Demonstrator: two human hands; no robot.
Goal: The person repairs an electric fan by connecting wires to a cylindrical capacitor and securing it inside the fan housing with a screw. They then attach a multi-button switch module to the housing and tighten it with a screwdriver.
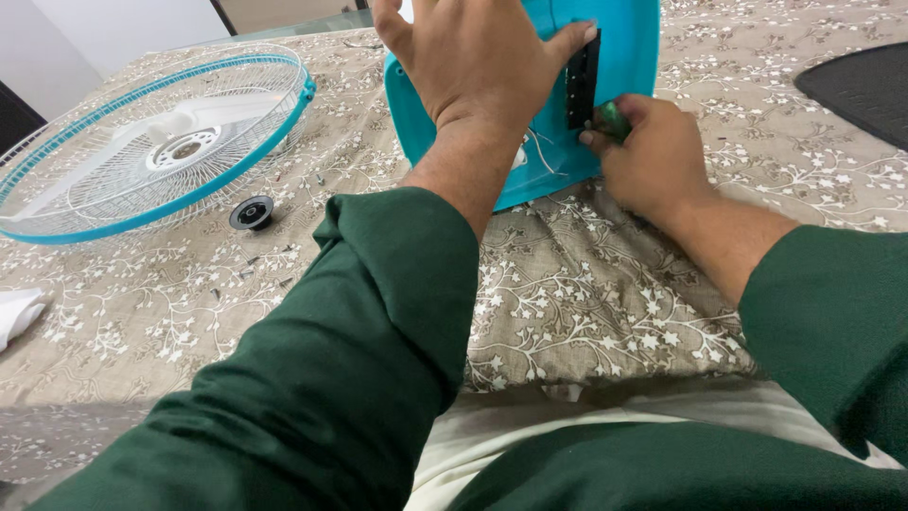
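Teal panel [619,57] under left fingers [567,43]

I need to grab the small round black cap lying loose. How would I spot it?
Find the big round fan guard, white wire with a teal rim, lying on the floral tablecloth. Just beside its near edge sits the black cap: the only small dark disc there.

teal panel [619,57] cut off above
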